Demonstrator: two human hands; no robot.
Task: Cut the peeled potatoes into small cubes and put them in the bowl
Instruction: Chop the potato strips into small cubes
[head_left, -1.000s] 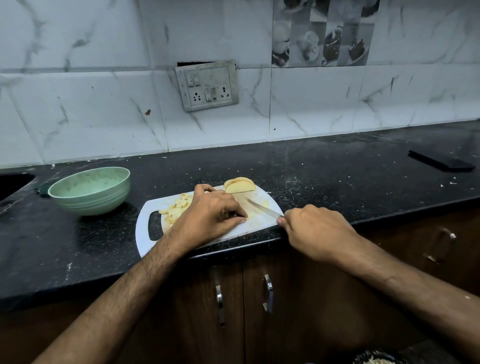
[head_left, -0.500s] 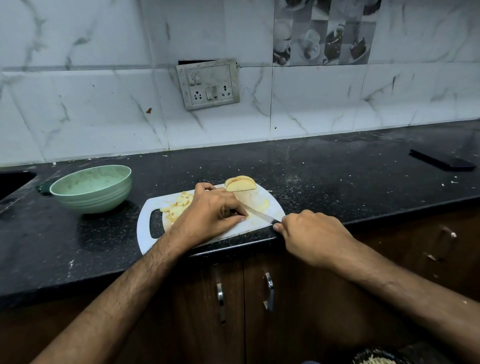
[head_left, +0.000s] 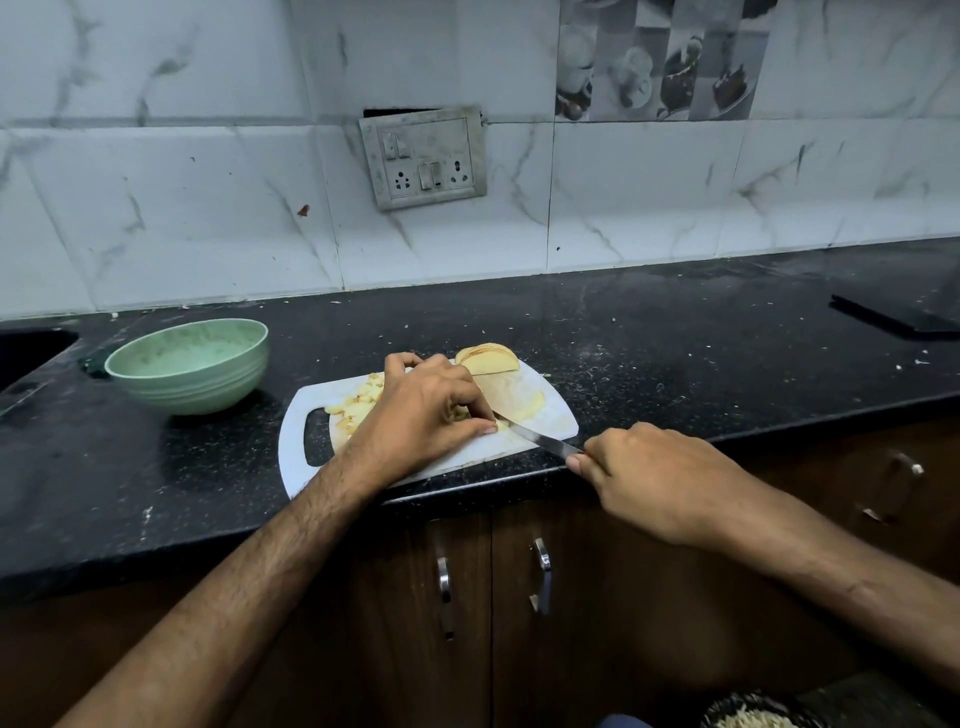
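A white cutting board lies at the front edge of the black counter. My left hand sits curled over a potato piece in the board's middle, pinching it between thumb and fingers; most of that piece is hidden. My right hand grips the handle of a knife whose blade runs up to my left fingertips. Small potato cubes are piled left of my hand. A sliced potato half rests at the board's far edge. The pale green bowl stands to the left.
A dark sink opening is at the far left, and a flat black object lies at the far right of the counter. A socket panel hangs on the tiled wall. Cabinet doors with metal handles are below.
My right hand has drawn the knife back toward me and to the left, bringing the blade closer to my left fingers. My left hand stays on the potato piece.
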